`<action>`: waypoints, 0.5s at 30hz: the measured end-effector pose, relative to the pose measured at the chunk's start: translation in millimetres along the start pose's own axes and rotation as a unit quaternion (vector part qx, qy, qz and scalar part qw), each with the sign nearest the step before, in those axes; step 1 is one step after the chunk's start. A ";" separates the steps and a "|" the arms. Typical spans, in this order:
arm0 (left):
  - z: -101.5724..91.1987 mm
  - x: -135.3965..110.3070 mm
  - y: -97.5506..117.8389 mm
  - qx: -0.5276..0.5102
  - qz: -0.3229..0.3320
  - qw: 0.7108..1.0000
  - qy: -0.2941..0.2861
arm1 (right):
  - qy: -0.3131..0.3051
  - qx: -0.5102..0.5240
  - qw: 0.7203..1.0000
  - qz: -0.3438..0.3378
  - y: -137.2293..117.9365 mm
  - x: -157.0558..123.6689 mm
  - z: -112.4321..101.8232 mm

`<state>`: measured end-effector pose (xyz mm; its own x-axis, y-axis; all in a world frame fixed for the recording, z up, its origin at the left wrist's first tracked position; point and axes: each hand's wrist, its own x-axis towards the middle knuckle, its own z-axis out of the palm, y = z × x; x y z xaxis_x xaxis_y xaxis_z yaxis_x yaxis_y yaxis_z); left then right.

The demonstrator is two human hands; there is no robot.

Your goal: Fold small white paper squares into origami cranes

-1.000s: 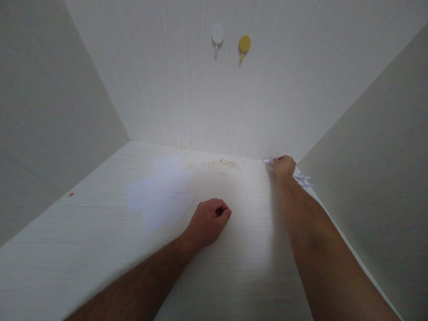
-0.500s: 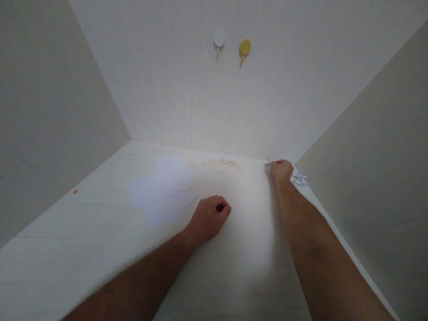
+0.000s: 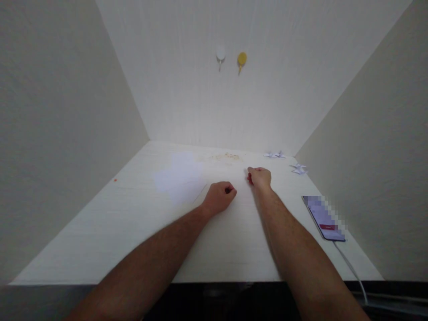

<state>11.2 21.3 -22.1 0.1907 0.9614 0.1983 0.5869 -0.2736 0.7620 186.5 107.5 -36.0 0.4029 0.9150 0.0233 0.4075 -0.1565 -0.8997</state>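
Note:
My left hand (image 3: 220, 197) rests on the white tabletop, its fingers curled into a loose fist with nothing visible in them. Just right of it and farther back, my right hand (image 3: 260, 177) is over the table with its fingers curled in and no object showing between them. White sheets of paper (image 3: 179, 176) lie overlapping to the left of my left hand. Small folded paper shapes with pointed tips (image 3: 274, 155) sit along the back wall, beyond my right hand. More folded paper (image 3: 299, 169) lies by the right wall.
A phone (image 3: 323, 218) with a white cable (image 3: 351, 267) lies near the right wall. Panels enclose the table at left, back and right. A white hook (image 3: 220, 55) and a yellow hook (image 3: 242, 59) are on the back wall. A small orange bit (image 3: 115, 180) lies at left.
My right hand has come away from the folded paper at the back wall, moving left and nearer. My left hand stays curled in place. The view has shifted, bringing the phone and front edge into sight.

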 end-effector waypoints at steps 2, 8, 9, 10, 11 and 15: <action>-0.5 0.2 0.7 0.022 0.013 1.000 0.011 | -0.008 0.073 0.996 0.050 -6.4 -26.6 4.6; -29.4 7.7 -13.9 0.152 0.012 0.984 0.095 | -0.094 0.185 0.977 0.055 -7.9 -63.8 -1.4; -39.1 9.5 -18.7 0.164 -0.018 0.979 0.121 | -0.103 0.182 0.977 0.042 -6.4 -64.4 -2.0; -49.5 11.4 -23.9 0.174 -0.057 0.973 0.142 | -0.111 0.170 0.979 0.027 -5.2 -64.3 -2.3; -60.1 13.6 -29.4 0.186 -0.099 0.964 0.163 | -0.118 0.150 0.981 0.013 -4.5 -63.9 -2.3; -95.7 27.8 -53.6 0.258 -0.193 0.931 0.173 | -0.120 0.065 0.990 -0.020 -7.6 -63.7 -3.2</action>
<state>-90.3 65.4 1.5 -0.3258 0.9182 0.2255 0.8757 0.2031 0.4381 160.3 49.2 -29.2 0.1758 0.9840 -0.0294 0.3038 -0.0827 -0.9492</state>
